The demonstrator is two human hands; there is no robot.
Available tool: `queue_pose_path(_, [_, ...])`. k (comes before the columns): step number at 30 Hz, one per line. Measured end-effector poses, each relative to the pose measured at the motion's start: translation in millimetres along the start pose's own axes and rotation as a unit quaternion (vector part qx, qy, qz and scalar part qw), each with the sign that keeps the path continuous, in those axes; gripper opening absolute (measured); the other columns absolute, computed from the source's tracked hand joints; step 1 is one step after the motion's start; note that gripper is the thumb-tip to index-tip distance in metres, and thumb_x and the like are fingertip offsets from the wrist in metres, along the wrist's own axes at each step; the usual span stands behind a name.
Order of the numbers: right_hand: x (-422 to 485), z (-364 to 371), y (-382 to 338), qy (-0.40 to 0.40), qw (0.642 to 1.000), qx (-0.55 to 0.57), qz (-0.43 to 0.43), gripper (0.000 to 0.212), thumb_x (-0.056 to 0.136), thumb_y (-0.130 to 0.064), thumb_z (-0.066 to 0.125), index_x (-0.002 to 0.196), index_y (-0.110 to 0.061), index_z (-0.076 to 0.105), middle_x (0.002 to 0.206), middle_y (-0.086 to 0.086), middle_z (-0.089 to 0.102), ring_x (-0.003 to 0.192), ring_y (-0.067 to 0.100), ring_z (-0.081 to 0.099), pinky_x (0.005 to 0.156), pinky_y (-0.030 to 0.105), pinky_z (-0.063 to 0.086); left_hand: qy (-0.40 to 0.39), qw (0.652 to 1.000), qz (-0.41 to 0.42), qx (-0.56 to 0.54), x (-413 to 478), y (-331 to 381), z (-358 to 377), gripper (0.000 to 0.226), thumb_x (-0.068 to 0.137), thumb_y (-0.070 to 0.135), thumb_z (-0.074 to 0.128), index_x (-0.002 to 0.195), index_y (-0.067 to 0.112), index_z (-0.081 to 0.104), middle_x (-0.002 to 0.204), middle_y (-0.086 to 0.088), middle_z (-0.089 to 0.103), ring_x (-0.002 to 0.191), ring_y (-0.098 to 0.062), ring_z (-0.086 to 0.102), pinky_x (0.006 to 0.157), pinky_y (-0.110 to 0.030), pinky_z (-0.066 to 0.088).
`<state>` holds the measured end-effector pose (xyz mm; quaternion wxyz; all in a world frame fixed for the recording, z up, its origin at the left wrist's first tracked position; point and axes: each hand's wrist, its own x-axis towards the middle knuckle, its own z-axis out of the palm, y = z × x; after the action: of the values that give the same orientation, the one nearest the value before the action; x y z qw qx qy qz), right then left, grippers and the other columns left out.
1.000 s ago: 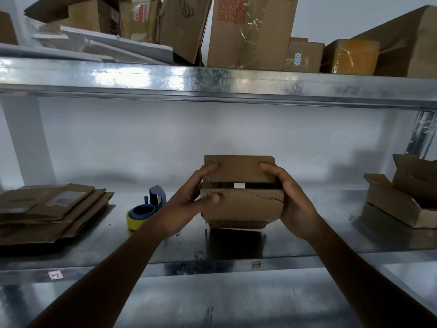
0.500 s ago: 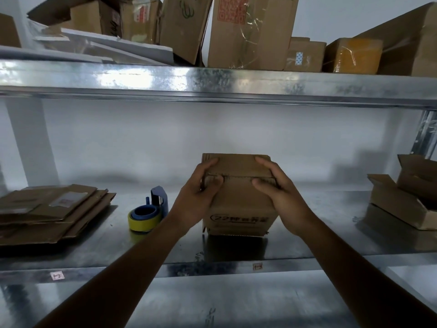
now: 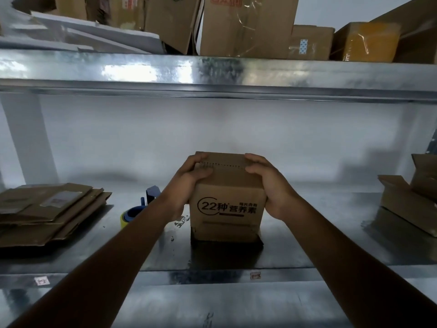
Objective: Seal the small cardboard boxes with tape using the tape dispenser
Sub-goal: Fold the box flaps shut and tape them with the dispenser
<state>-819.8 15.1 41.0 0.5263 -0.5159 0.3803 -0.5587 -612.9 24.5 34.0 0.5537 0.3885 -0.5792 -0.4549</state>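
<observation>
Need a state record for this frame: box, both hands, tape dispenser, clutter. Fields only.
box: small box upright on the metal shelf, top flaps folded shut, no tape seen on the seam
left hand: left hand grips the box's top left edge
right hand: right hand grips its top right edge
tape dispenser: tape dispenser on the shelf left of the box, untouched
clutter: flat cardboard stack far left; open box far right
stage: flaps held closed, taping not yet begun

At my 12 o'clock the small box [image 3: 227, 204] is plain brown, with dark lettering and a dark arc round the "22". Toward 9 o'clock the tape dispenser [image 3: 132, 213] is blue with a yellow roll, and the flattened cardboard [image 3: 47, 209] is brown with a pale label. The shelf [image 3: 307, 245] is mottled silver-grey.
</observation>
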Motion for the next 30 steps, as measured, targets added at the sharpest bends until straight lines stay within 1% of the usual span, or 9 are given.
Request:
queue_pose_path(6, [-6.1, -10.9, 32.4, -0.030, 0.999, 0.017, -0.039, 0.038, 0.098, -0.013, 0.056, 0.131, -0.031, 0.061, 0.123, 0.001, 0.069, 0.103, 0.021, 0.071, 0.076, 0.036, 0.056, 0.001, 0.999, 0.033, 0.040, -0.5, -13.0, -4.1, 0.042, 0.098, 0.019, 0.063, 0.134, 0.040, 0.058, 0.130, 0.007, 0.063, 0.100, -0.008, 0.069, 0.066, -0.016, 0.053])
queue_pose_path(11, [2.1, -26.2, 26.6, 0.002, 1.000, 0.014, -0.024, 0.037, 0.095, -0.015, 0.058, 0.127, -0.032, 0.063, 0.120, 0.004, 0.070, 0.099, 0.023, 0.071, 0.070, 0.034, 0.055, -0.027, 0.999, 0.019, 0.031, 7.4, -16.6, 11.0, 0.044, 0.098, 0.027, 0.064, 0.139, 0.040, 0.054, 0.132, 0.007, 0.062, 0.113, -0.014, 0.067, 0.093, -0.032, 0.056])
queue_pose_path(16, [11.7, -44.3, 25.7, 0.040, 0.999, -0.017, 0.016, 0.035, 0.092, -0.017, 0.058, 0.122, -0.032, 0.068, 0.123, 0.009, 0.069, 0.102, 0.028, 0.069, 0.079, 0.039, 0.054, -0.036, 0.998, -0.040, 0.010, 14.8, -30.4, 34.1, 0.035, 0.098, 0.029, 0.063, 0.130, 0.041, 0.056, 0.127, 0.000, 0.061, 0.097, -0.018, 0.068, 0.057, -0.021, 0.055])
queue_pose_path(19, [8.3, -41.5, 36.3, 0.022, 0.998, -0.036, 0.038, 0.035, 0.096, -0.016, 0.053, 0.125, -0.032, 0.065, 0.122, 0.010, 0.066, 0.102, 0.031, 0.067, 0.076, 0.040, 0.054, 0.014, 0.999, -0.027, -0.026, 12.3, -57.2, 33.5, 0.032, 0.090, 0.032, 0.072, 0.120, 0.041, 0.062, 0.128, -0.010, 0.062, 0.100, -0.031, 0.070, 0.070, -0.038, 0.061])
queue_pose_path(21, [8.3, -39.1, 41.0, 0.002, 0.999, -0.024, 0.039, 0.035, 0.097, -0.016, 0.053, 0.126, -0.033, 0.064, 0.123, 0.010, 0.065, 0.103, 0.031, 0.067, 0.077, 0.040, 0.055, 0.027, 0.999, -0.025, -0.040, 13.8, -64.9, 28.3, 0.046, 0.076, 0.041, 0.077, 0.120, 0.041, 0.063, 0.130, -0.012, 0.061, 0.105, -0.037, 0.069, 0.084, -0.054, 0.060])
queue_pose_path(22, [8.2, -38.1, 42.5, -0.009, 0.999, -0.021, 0.038, 0.035, 0.097, -0.016, 0.054, 0.127, -0.032, 0.063, 0.123, 0.009, 0.065, 0.103, 0.031, 0.068, 0.078, 0.041, 0.055, 0.026, 0.998, -0.026, -0.047, 15.7, -67.2, 25.8, 0.048, 0.076, 0.039, 0.079, 0.121, 0.039, 0.063, 0.130, -0.011, 0.060, 0.105, -0.036, 0.069, 0.085, -0.055, 0.060])
queue_pose_path(24, [10.2, -36.1, 45.6, -0.035, 0.998, -0.027, 0.034, 0.038, 0.098, -0.017, 0.057, 0.132, -0.031, 0.059, 0.124, 0.007, 0.064, 0.104, 0.030, 0.069, 0.081, 0.042, 0.056, 0.037, 0.997, -0.029, -0.057, 19.4, -69.4, 19.7, 0.041, 0.089, 0.027, 0.075, 0.127, 0.033, 0.060, 0.127, -0.010, 0.061, 0.093, -0.025, 0.073, 0.071, -0.041, 0.062])
queue_pose_path(27, [12.9, -27.7, 52.4, -0.058, 0.996, -0.062, 0.032, 0.039, 0.098, -0.024, 0.061, 0.136, -0.033, 0.055, 0.126, 0.003, 0.063, 0.104, 0.024, 0.070, 0.079, 0.039, 0.058, 0.063, 0.997, -0.045, -0.028, 21.9, -67.8, 5.9, 0.035, 0.098, 0.019, 0.063, 0.132, 0.028, 0.057, 0.118, -0.006, 0.063, 0.067, -0.008, 0.072, 0.050, -0.022, 0.053])
queue_pose_path(30, [17.8, -16.2, 57.3, -0.055, 0.991, -0.117, 0.028, 0.033, 0.097, -0.035, 0.063, 0.130, -0.040, 0.058, 0.127, -0.001, 0.062, 0.101, 0.019, 0.071, 0.072, 0.035, 0.055, 0.071, 0.994, -0.072, 0.030, 22.9, -65.0, -9.0, 0.034, 0.098, 0.032, 0.063, 0.131, 0.039, 0.057, 0.123, -0.004, 0.064, 0.084, -0.015, 0.069, 0.053, -0.023, 0.051])
